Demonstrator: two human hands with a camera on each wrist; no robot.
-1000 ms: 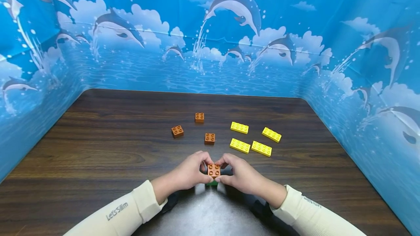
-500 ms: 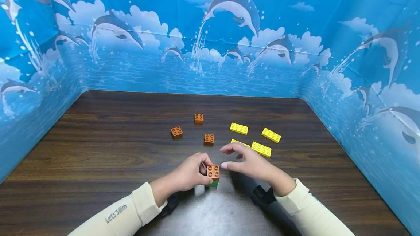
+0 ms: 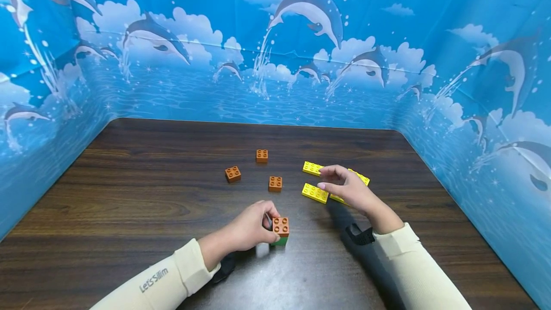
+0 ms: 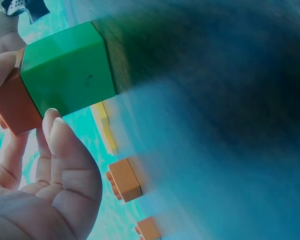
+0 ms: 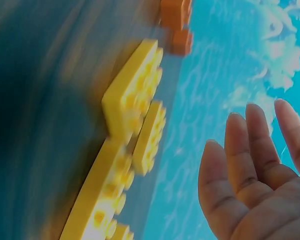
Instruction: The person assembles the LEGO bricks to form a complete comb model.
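Note:
My left hand (image 3: pixel 249 227) grips a small two-part stack near the front middle of the table. On top is an orange-brown toy brick (image 3: pixel 281 226) with studs; below it sits a green block (image 4: pixel 67 70), standing on the tabletop. In the left wrist view the fingers and thumb close on the brown brick, a fingertip at its seam with the green. My right hand (image 3: pixel 352 191) hovers over the flat yellow bricks, fingers slightly bent and holding nothing. Beneath or beside it lie a front yellow brick (image 3: pixel 314 193), a back yellow brick (image 3: pixel 312 168) and others partly covered by the hand.
Left of the yellow bricks lie three loose orange-brown bricks: a far one (image 3: pixel 261 156), a left one (image 3: pixel 233 174) and a near one (image 3: pixel 275 183). A dolphin-print curtain (image 3: pixel 193 90) walls the back and sides of the dark wooden table (image 3: pixel 150 190).
My right hand has let go of the stack and moved right and away from me, to above the yellow bricks. The left hand keeps its grip in the same spot.

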